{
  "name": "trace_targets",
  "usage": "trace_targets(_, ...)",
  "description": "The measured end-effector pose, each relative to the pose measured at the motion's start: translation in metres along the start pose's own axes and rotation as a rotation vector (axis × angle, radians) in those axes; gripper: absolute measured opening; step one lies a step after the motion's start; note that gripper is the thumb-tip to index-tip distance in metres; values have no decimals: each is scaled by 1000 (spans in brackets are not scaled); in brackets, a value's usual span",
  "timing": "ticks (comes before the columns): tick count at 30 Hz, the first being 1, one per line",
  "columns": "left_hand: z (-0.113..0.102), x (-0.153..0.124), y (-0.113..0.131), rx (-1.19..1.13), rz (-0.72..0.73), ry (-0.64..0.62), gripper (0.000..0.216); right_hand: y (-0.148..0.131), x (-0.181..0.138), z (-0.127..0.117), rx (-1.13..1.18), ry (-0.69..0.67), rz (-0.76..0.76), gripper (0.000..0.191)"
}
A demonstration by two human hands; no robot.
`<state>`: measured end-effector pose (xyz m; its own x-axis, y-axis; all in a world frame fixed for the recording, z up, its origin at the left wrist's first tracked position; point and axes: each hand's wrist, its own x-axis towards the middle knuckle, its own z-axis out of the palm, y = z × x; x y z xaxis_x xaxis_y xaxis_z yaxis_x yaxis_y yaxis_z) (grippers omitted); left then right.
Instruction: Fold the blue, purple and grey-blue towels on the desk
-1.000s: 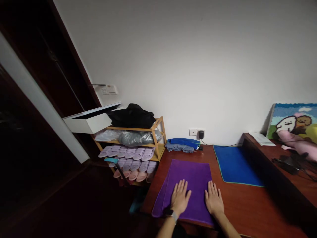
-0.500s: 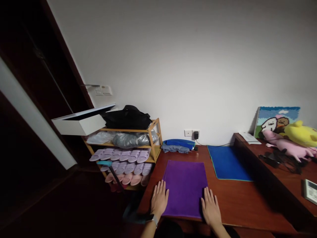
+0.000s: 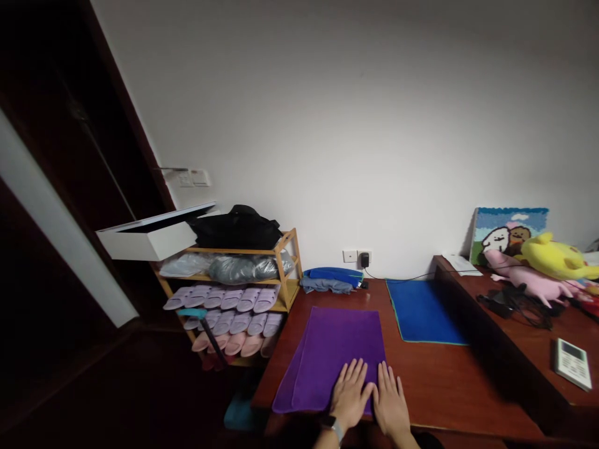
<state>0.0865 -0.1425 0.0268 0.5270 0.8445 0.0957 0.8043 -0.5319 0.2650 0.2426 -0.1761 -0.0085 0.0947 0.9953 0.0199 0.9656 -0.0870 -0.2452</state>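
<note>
I judged I was at the flattening step, with both palms down on the purple cloth (image 3: 339, 337), which lay near the front edge of the reddish-brown table (image 3: 449, 390). My left hand (image 3: 350, 394) was on the cloth and my right hand (image 3: 391, 399) lay along its right edge, the thumbs touching or nearly so. The fingers of both were straight out, only slightly parted, and had hold of nothing. Along the left side a lower layer stuck out in a wedge; whether it was one folded cloth or two I couldn't tell. To my mind the next move called for flat, light hands, so as not to drag the top layer, and some care over that uneven edge. Beyond, a green-edged blue cloth (image 3: 423, 312) lay to the right, and a folded blue bundle (image 3: 337, 274) sat by the wall (image 3: 327, 143), near a black plug (image 3: 364, 260). On the raised section at right were plush toys (image 3: 555, 259); at left stood a wooden rack (image 3: 292, 293) of slippers (image 3: 266, 298), a black bag (image 3: 238, 229) on top, beside a dark doorway (image 3: 75, 162).
</note>
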Motion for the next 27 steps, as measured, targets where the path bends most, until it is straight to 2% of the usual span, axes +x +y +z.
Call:
trace_targets(6, -36, -61, -101, 164, -332, 11, 59, 1, 0, 4, -24, 13, 0, 66)
trace_targets(9, -43, -82, -133, 226, -466, 51, 59, 1, -1, 6, -69, -10, 15, 67)
trace_targets(13, -39, -88, -143, 248, -486, 90, 61, 2, 8, 0, -83, -48, 50, 69)
trace_targets(20, -33, -85, -142, 253, -494, 90, 62, -8, 62, -27, -65, -34, 60, 67)
trace_targets(25, -29, -89, -161, 245, -482, 47, 63, -8, 75, -18, -51, -46, 73, 68)
trace_targets(27, -31, -82, -163, 261, -464, 91, 63, -7, 75, -15, -35, -48, 74, 68)
